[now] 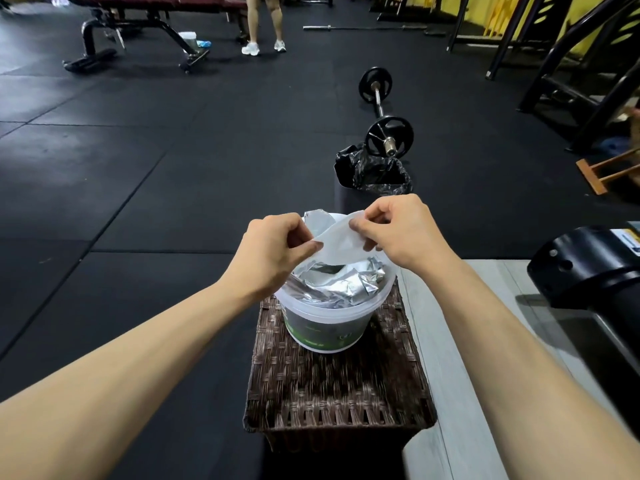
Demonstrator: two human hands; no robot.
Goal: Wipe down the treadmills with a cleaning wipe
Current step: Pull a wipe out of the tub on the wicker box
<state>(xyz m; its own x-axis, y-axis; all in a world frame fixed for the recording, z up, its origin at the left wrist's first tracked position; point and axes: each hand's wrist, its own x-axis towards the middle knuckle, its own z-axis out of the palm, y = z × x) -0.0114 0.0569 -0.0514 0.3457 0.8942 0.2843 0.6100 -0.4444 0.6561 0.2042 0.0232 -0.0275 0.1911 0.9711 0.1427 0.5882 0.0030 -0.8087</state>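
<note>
Place: a gym | Floor: black rubber mats (145, 161) laid edge to edge | Weights: a loaded barbell (381, 109) lies on the floor, a bare bar (363, 28) farther back | Equipment: a padded weight bench (145, 15), dark machine frames (571, 64) by a yellow wall (588, 5) | People: a person's legs in trainers (265, 26) near the bench

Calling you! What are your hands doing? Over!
Both hands, left hand and right hand, pinching one white wipe above the open tub. Nothing in the way.
</note>
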